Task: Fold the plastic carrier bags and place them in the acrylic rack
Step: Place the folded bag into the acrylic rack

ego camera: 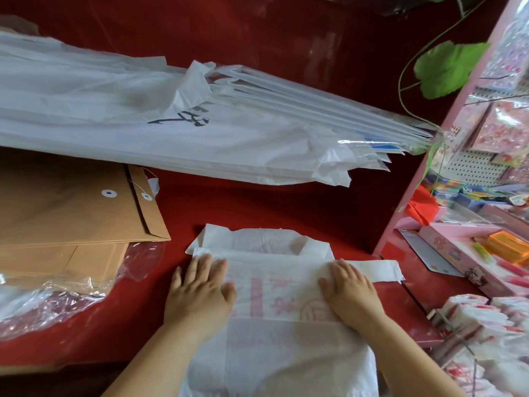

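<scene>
Carrier bag: a white plastic carrier bag (274, 270) with pale pink print lay flat on the red table (286, 202), close to the near edge, its lower part hanging towards the person.
Bag handles: the handle end pointed away from the person; one handle strip (380, 269) stuck out sideways to the right.
Left hand: the left hand (200, 287) lay palm down on the bag's left side, fingers straight and together, pressing and gripping nothing.
Right hand: the right hand (350, 290) pressed flat on the bag's right side, fingers straight, nothing clasped.
Folded bags: a row of small white-and-pink folded bags (475, 313) stood at the lower right, seemingly inside a clear acrylic rack (452, 329), though its walls were hard to make out.
Far stack: a large pile of white bags (114, 110) lay across the table beyond the hands.
Envelopes: brown string-tie envelopes (71, 210) sat to the left, partly on crumpled clear wrap (43, 299).
Right edge: a pink shelf (429, 173) held stationery.
</scene>
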The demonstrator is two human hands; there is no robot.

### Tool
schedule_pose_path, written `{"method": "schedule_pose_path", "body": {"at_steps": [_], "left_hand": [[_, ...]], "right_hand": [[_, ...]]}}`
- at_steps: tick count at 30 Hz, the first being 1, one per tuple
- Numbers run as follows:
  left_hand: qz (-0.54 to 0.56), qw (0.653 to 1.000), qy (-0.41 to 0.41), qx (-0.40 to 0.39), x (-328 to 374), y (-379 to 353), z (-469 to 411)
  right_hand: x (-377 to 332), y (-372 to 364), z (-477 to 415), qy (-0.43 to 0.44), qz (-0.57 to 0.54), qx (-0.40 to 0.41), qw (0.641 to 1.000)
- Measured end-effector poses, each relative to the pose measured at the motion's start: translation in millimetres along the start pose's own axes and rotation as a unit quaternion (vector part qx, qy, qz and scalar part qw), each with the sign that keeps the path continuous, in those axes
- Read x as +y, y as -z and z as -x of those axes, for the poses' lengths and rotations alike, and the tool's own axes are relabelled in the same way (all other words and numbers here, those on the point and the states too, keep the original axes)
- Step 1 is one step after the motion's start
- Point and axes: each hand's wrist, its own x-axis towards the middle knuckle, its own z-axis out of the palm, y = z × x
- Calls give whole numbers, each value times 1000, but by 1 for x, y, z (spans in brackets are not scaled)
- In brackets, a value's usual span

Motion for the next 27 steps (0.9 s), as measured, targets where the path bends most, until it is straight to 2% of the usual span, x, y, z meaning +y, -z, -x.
{"method": "schedule_pose_path", "body": {"at_steps": [2,4,6,7,11,15,18,22,24,27], "left_hand": [[-5,1000,4,-1,1,0,1],[-7,1000,1,1,3,2,2],[-2,1000,3,4,4,1,2],[-2,1000,4,5,4,2,3],[-3,1000,10,8,4,1,4],[5,1000,10,4,3,0,1],[0,1000,11,10,2,-2,-1],[66,991,-14,114,-2,3,0],[92,982,-85,140,-2,9,8],[142,956,-194,166,5,17,24]], "right_hand": [[1,10,-1,8,13,48,999],[-12,20,-5,84,37,66,994],[-34,25,-14,170,53,16,984],[-47,26,-18,185,64,-21,981],[-80,29,-40,180,111,-91,973],[-91,43,-55,126,107,-188,968],[-96,48,-59,128,134,-227,956],[-88,48,-61,111,39,-216,969],[-79,49,-61,71,-56,-168,982],[-66,51,-63,-8,-169,-96,981]]}}
